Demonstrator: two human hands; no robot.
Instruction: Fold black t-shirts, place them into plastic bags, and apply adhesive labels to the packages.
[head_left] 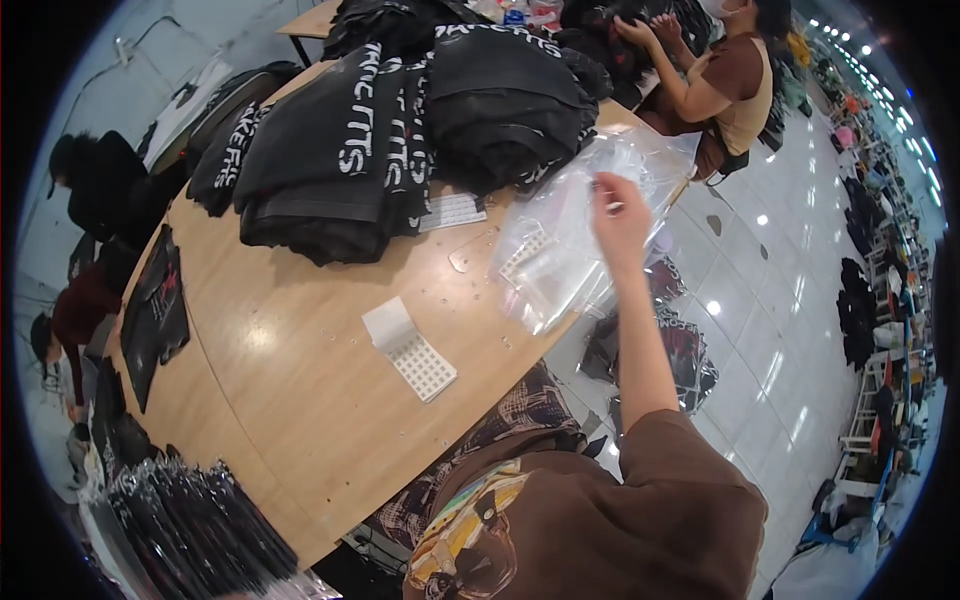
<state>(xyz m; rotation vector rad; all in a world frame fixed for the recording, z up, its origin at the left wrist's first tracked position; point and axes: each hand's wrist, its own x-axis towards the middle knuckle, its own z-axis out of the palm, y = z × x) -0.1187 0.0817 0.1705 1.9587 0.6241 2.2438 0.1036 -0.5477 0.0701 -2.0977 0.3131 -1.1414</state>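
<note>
My right hand (620, 222) is stretched out over a pile of clear plastic bags (560, 265) at the table's right edge. Its fingers are curled together, with a small pale spot between them that is too blurred to name. Whether the hand touches the bags cannot be made out. A pad of small square stickers (420, 366), its top sheet folded back, lies on the wooden table (290, 350) in front of me. I do not see my left hand.
Tall stacks of folded black garments (320, 160) with white lettering fill the table's far side. Another white sticker sheet (453, 211) lies beside them. Packed black garments (190, 520) stand at the near left. A co-worker (735, 90) sits at the far right; more bundles (680, 365) lie on the floor.
</note>
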